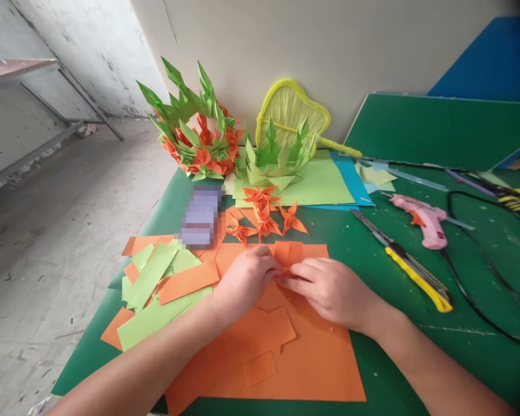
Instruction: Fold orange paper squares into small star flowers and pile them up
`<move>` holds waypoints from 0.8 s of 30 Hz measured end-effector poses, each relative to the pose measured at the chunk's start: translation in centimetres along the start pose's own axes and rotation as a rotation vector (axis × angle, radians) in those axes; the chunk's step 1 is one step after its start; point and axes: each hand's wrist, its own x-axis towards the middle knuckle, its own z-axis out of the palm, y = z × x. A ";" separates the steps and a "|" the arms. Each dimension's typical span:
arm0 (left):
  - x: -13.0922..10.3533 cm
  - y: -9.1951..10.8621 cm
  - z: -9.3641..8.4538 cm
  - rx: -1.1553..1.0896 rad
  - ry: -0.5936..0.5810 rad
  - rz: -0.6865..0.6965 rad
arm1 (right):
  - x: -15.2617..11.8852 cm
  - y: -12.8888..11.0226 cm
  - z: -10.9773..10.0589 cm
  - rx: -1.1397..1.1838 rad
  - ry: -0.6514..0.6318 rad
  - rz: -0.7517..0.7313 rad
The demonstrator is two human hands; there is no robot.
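My left hand (246, 278) and my right hand (331, 289) meet over a large orange paper sheet (325, 370), fingers pinched together. Between their fingertips is a small piece of orange paper (285, 271), mostly covered by the fingers. Just beyond them lies a flat orange paper square (289, 251) with a crease. Several folded orange paper flowers (266, 221) sit behind my hands. Left of my left wrist is a loose pile of green paper strips (153, 274) and orange ones. Smaller orange scraps (260, 370) rest on the sheet nearer to me.
Behind stand a green-and-orange folded-paper piece (205, 159) and a lower green one (277, 167). A yellow-edged fan (292, 104) leans on the wall. A phone (199, 216) lies left; a utility knife (416, 271) and a corded pink glue gun (427, 219) lie right on the green table (390, 352).
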 end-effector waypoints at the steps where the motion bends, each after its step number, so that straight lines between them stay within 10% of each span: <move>1: 0.0 0.0 -0.1 0.004 -0.003 0.002 | 0.1 -0.1 0.0 0.002 -0.012 0.007; 24: -0.5 -0.7 -1.8 0.106 -0.088 0.032 | 0.2 0.3 0.1 0.142 -0.031 0.073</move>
